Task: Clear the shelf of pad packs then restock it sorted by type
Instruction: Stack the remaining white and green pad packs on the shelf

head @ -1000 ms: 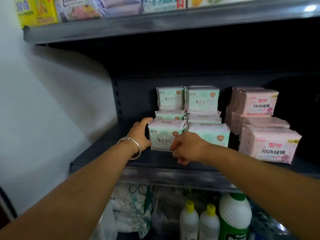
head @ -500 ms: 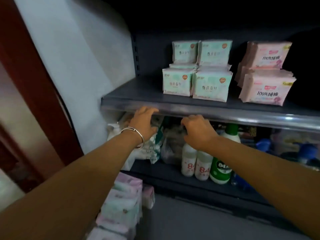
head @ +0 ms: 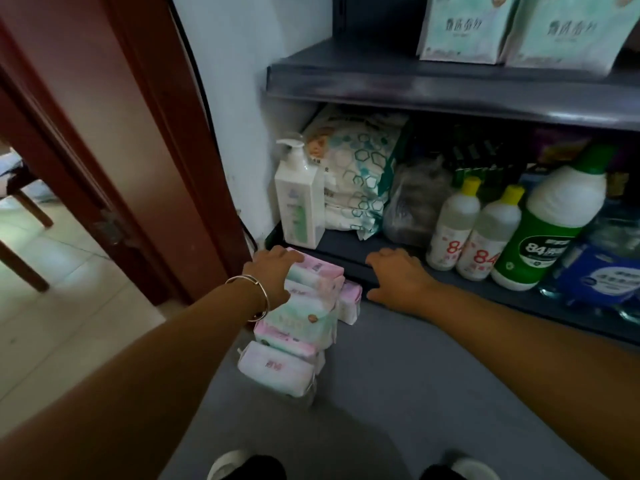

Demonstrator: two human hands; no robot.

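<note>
Two hands were in view, both reaching low toward the floor in front of the shelf unit (head: 415,88). The left hand (head: 273,278), wearing a thin bangle (head: 258,299) at the wrist, rested on top of a pile of pad packs (head: 304,317) stacked on the grey floor (head: 398,393); its fingers lay curved over the topmost pack, though whether they gripped it could not be told. The right hand (head: 398,275) was held palm down, fingers straight and slightly spread, holding nothing — just in front of the bottom shelf's edge; contact with that edge could not be confirmed.

The pile stood beside the unit's lower left corner. At least five packs could be counted in it, pink-and-white and green-and-white mixed together; the exact number was unclear. One small pink pack (head: 349,303) stood just to the right of the pile.

On the upper shelf, two green packs (head: 512,32) stood upright side by side at the top of view.

The bottom shelf held one pump bottle (head: 299,202) at the far left, a stack of wipe packs (head: 356,168) behind it, one dark plastic bag (head: 415,202), two small yellow-capped bottles (head: 474,233), one large green bottle (head: 550,230) and a blue-labelled container (head: 602,271) at the right.

A red-brown door frame (head: 145,150) stood to the left — two shoe tips showed at the bottom edge.
</note>
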